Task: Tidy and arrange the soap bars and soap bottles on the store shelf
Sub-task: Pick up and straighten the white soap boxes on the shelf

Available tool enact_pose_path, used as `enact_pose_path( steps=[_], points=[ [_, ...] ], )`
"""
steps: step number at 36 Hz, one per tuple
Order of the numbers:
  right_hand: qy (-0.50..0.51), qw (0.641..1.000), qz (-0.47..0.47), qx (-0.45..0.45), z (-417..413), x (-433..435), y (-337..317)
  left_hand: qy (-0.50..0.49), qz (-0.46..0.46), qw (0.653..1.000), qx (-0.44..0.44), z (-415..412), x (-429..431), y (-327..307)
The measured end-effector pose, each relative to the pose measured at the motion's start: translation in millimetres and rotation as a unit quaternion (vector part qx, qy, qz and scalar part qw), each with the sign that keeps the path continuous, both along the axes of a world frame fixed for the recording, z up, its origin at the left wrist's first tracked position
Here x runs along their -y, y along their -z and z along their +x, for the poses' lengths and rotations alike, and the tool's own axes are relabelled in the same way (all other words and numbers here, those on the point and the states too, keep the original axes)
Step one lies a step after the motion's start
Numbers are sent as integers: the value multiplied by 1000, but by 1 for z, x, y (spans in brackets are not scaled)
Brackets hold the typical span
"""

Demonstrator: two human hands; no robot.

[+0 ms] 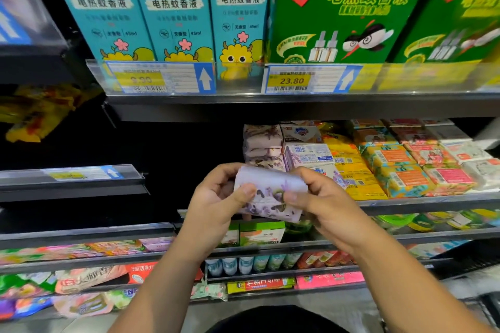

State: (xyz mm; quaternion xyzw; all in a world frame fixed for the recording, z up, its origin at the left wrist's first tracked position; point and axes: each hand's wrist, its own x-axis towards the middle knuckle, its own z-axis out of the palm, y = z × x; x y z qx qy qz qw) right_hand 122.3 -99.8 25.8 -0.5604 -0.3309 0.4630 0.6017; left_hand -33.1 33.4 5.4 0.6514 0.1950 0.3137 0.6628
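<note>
The step in hand looks like squaring up a single lavender-print soap bar (270, 194) before it goes back among its fellows. It is held in the air in front of the shelf (433, 204), below and just in front of the stack of matching lavender bars (262, 143), and touches nothing but the two hands.

The left hand (221, 197) grips the bar's left end, thumb pressed on the printed face and fingers curled round behind. The right hand (322, 203) pinches the right end the same way, thumb on the front and fingers wrapped over the top edge.

The bar's long axis runs left to right across the view, the right end a little lower. Its printed face is turned up towards the camera, and one long edge points at the shelf.

The next move, as I judge it, calls for lifting the bar forward and laying it on or beside the lavender stack, lined up with those bars and kept off the white and blue soap boxes (305, 154) just to the right
</note>
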Motion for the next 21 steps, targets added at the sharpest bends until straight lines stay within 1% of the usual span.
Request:
enact_pose_path(
  steps=[2, 5, 8, 10, 11, 13, 14, 15, 18, 19, 21],
  points=[
    [41, 997, 19, -57, -5, -4, -4, -12, -28, 999, 18, 1, 3, -2],
    [87, 994, 34, -54, -7, -6, -8, 26, -48, 997, 45, -1, 2, -3],
    [98, 992, 33, -76, -5, -5, -8, 81, -11, 996, 24, -5, -4, -1],
    [77, 990, 29, -110, -2, -2, -8, 72, 55, 996, -6, -6, -8, 1],
    [45, 989, 41, -137, 1, 0, -7, 57, 90, 994, -20, -5, -11, 3],
    [-31, 982, 53, -179, 5, 5, -6, 30, 110, 993, -29, -4, -14, 5],
    [-51, 982, 45, -175, 4, 6, -7, 22, 102, 994, -24, -4, -15, 6],
    [-59, 986, 33, -149, 4, 7, -6, 18, 88, 996, -17, -5, -15, 5],
    [-13, 999, -23, -19, -1, 1, -7, 25, 26, 999, -1, -6, -10, 3],
    [3, 1000, -29, 7, -2, -1, -6, 25, 14, 1000, 2, -6, -7, 2],
    [29, 999, -22, 11, -6, -4, -6, 10, -7, 1000, 16, -4, -1, 0]
  ],
)
